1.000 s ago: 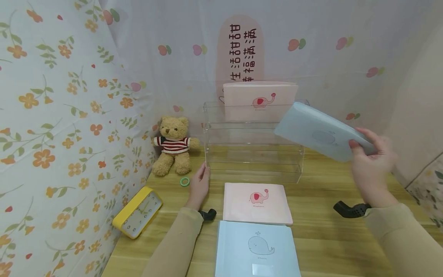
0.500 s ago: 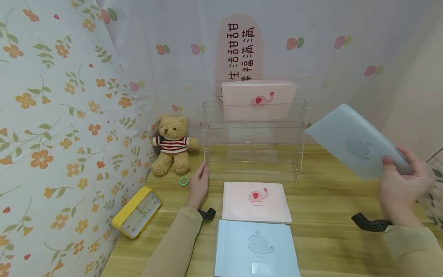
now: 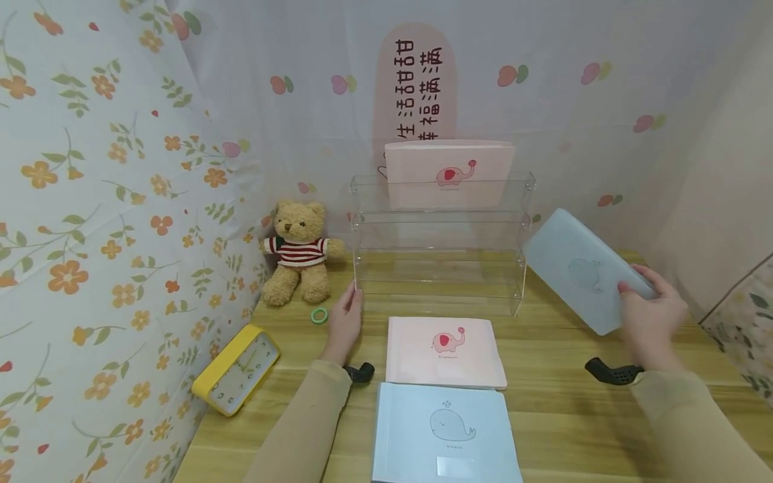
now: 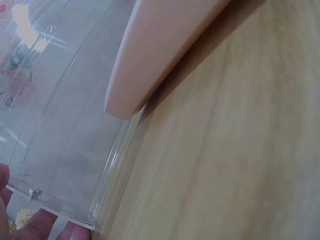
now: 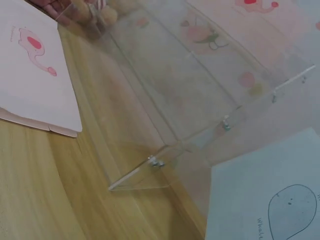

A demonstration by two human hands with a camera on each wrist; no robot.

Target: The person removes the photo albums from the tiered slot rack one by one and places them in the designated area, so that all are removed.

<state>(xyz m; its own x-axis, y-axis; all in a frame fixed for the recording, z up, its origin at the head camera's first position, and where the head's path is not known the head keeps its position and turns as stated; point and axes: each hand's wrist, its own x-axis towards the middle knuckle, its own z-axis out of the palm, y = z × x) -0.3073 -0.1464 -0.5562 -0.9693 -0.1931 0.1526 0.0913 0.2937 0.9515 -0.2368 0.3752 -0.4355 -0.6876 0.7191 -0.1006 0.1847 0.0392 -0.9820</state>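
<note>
The right hand [image 3: 649, 315] has its grip closed round a pale blue whale notebook [image 3: 580, 272], held tilted in the air just right of the clear acrylic rack [image 3: 441, 268], above the bench [image 3: 561, 402]. The cover's plain, with a faint whale outline. The left hand [image 3: 344, 322] rests with relaxed fingers against the rack's left front corner. The right wrist view catches the "Whale" lettering [image 5: 263, 226], unreadable from the head camera. The left wrist view shows only fingertips [image 4: 35, 225] at the rack's edge.
</note>
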